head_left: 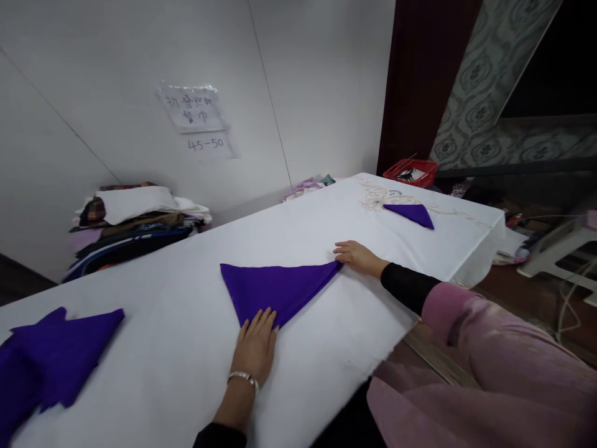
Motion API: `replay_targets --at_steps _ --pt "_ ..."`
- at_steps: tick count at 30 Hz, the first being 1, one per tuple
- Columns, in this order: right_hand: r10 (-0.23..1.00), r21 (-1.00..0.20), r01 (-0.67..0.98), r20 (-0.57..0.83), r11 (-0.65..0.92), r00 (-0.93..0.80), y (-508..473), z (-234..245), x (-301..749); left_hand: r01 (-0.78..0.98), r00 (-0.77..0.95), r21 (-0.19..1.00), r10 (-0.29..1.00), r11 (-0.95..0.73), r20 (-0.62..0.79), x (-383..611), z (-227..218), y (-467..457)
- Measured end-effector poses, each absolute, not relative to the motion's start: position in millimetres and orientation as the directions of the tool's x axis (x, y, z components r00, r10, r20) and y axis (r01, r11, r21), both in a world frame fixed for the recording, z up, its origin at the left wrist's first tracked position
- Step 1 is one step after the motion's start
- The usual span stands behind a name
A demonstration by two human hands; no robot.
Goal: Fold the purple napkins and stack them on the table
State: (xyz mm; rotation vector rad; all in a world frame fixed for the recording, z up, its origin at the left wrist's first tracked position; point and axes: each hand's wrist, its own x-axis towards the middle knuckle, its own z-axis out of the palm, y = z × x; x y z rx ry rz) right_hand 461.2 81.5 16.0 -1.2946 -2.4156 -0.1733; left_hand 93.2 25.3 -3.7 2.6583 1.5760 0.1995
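Note:
A purple cloth napkin [275,289], folded into a triangle, lies flat on the white tablecloth [177,348] in front of me. My left hand [255,345] rests palm down on its near corner, fingers stretched out. At its right-hand corner is my right hand [357,256], touching the tip, with the fingers extended over the cloth. Part of that corner is hidden under the hand. Farther right lies a smaller folded purple napkin [413,213], also a triangle. More purple cloth [60,361] lies in a loose, rumpled heap at the left.
A stack of folded clothes [135,227] sits against the white wall beyond the table. Handwritten paper signs [198,118] are stuck on the wall. At the table's far end is a red basket [410,173] with a black-handled item in it. A white stool [564,249] stands at right.

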Motion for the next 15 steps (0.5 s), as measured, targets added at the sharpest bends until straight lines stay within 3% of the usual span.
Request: replay_targets --at_steps 6,15 --pt "0.758 0.022 0.829 0.39 0.56 -0.522 77 10 461 0.875 0.473 0.084 0.878 -0.478 0.068 93 -8 26" --pt "0.76 -0.038 0.812 0.38 0.582 -0.527 76 -14 469 0.877 0.475 0.053 0.878 -0.478 0.056 95 -6 24"
